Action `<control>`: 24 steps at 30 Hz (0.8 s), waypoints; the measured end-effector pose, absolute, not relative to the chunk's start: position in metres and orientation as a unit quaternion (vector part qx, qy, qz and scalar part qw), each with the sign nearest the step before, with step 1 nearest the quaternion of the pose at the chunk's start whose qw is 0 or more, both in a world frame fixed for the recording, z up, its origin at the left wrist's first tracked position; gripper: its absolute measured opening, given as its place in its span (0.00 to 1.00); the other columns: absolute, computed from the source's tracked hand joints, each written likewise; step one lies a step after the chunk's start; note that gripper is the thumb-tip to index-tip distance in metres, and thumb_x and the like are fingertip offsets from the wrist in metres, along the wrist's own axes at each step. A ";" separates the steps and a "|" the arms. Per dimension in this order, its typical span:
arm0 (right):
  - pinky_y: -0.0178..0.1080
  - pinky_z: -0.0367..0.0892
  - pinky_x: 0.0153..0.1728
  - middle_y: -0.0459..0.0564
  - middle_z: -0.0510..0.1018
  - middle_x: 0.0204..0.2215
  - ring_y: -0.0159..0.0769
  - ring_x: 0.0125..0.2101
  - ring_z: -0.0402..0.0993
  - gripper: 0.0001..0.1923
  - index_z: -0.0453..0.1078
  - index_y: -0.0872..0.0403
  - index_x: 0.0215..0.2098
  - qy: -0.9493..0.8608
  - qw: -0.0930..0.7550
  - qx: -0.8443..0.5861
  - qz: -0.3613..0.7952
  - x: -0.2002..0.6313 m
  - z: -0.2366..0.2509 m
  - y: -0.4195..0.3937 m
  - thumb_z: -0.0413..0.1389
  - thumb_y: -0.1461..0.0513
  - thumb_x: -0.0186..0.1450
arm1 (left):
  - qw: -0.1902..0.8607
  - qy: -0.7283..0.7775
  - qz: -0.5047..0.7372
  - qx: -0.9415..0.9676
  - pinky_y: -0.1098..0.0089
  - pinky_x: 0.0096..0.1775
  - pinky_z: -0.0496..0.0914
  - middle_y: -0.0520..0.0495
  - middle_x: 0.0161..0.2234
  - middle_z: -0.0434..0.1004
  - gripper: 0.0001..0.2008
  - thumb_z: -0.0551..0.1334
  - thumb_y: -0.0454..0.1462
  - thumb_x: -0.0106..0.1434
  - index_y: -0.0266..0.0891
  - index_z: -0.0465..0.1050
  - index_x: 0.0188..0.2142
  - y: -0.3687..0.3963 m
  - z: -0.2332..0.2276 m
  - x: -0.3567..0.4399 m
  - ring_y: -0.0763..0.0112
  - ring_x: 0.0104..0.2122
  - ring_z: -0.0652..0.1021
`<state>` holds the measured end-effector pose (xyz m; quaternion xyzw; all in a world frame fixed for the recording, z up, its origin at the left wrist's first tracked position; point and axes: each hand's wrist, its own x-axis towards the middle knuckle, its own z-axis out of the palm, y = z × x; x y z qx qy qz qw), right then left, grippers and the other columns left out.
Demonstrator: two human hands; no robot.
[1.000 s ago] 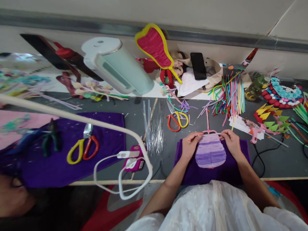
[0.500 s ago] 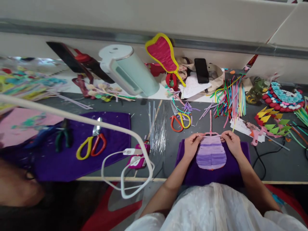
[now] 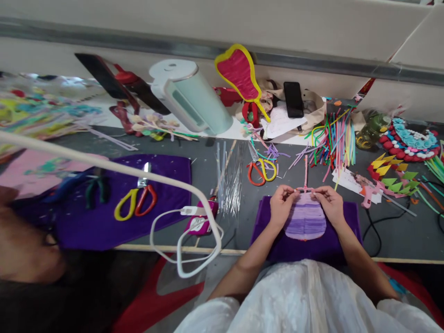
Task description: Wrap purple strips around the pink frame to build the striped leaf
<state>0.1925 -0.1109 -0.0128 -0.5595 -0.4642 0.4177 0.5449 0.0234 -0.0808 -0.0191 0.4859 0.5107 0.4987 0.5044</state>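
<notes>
The left hand (image 3: 281, 206) and right hand (image 3: 332, 203) pinch the fan-shaped piece (image 3: 305, 229) near its top; purple strips (image 3: 304, 210) seemingly cover all but there

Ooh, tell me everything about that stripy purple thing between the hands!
The stripy purple thing looks flat, rounded nearest the person, with pale and darker purple rows like thin strips. Its pink stem points away from the person. The left hand and right hand pinch its top edge, over a purple cloth.
</notes>
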 end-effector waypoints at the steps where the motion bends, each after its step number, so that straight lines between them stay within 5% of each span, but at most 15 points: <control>1: 0.38 0.73 0.35 0.48 0.78 0.30 0.36 0.32 0.78 0.05 0.72 0.52 0.35 -0.478 0.541 -0.562 0.404 0.191 -0.012 -0.111 0.58 0.60 0.61 | 0.493 0.511 0.497 0.498 0.73 0.31 0.70 0.52 0.27 0.76 0.10 0.66 0.42 0.55 0.39 0.70 0.30 -0.082 -0.019 0.025 0.72 0.27 0.76; 9: 0.39 0.69 0.39 0.49 0.74 0.34 0.35 0.38 0.73 0.08 0.74 0.50 0.34 -0.628 0.490 -0.549 0.253 0.189 -0.008 -0.111 0.53 0.64 0.64 | 0.347 0.471 0.451 0.674 0.72 0.33 0.69 0.51 0.30 0.78 0.04 0.60 0.36 0.62 0.41 0.74 0.31 -0.090 -0.016 0.026 0.73 0.28 0.75; 24: 0.38 0.71 0.41 0.47 0.79 0.35 0.36 0.38 0.76 0.08 0.72 0.50 0.40 -0.600 0.474 -0.569 0.302 0.178 -0.009 -0.113 0.54 0.60 0.65 | 0.264 0.398 0.458 0.750 0.63 0.45 0.73 0.46 0.37 0.81 0.08 0.59 0.36 0.64 0.42 0.75 0.41 -0.090 -0.019 0.025 0.66 0.41 0.79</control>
